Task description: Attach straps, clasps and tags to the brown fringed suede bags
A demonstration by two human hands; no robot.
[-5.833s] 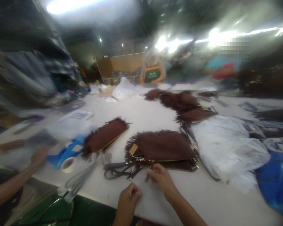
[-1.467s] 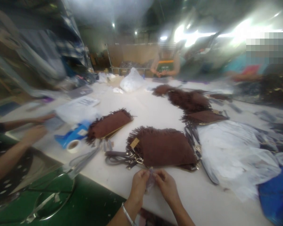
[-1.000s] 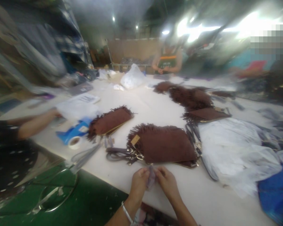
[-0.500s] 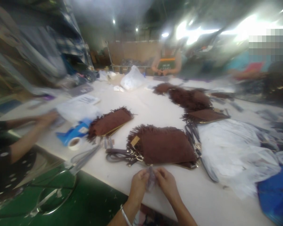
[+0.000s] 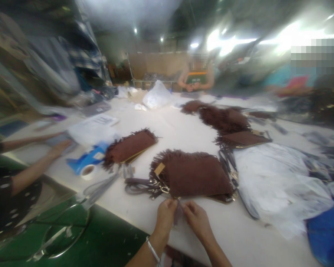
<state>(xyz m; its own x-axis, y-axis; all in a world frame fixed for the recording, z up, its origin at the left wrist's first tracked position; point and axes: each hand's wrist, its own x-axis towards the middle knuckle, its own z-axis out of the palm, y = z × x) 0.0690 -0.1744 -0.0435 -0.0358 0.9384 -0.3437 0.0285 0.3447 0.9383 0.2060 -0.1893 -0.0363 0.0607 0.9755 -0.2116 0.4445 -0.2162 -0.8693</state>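
My left hand (image 5: 164, 218) and my right hand (image 5: 196, 219) meet at the near edge of the white table (image 5: 183, 133). Both pinch a small thin greyish piece (image 5: 178, 214) between the fingertips; I cannot make out what it is. Just beyond my fingers lies a brown fringed suede bag (image 5: 192, 175) with a tan tag (image 5: 159, 169) and gold clasps. Its dark strap (image 5: 140, 185) is bunched to the left.
A second fringed bag (image 5: 129, 146) lies to the left, more bags (image 5: 225, 118) further back. A blue tape dispenser (image 5: 85, 161) sits at left beside a co-worker's hands (image 5: 58, 146). Clear plastic bags (image 5: 278, 181) pile at right. Another person (image 5: 196, 76) stands at the far end.
My hands have stayed together on the small piece and shifted slightly toward the bag. The co-worker's hands at left have moved about on the papers.
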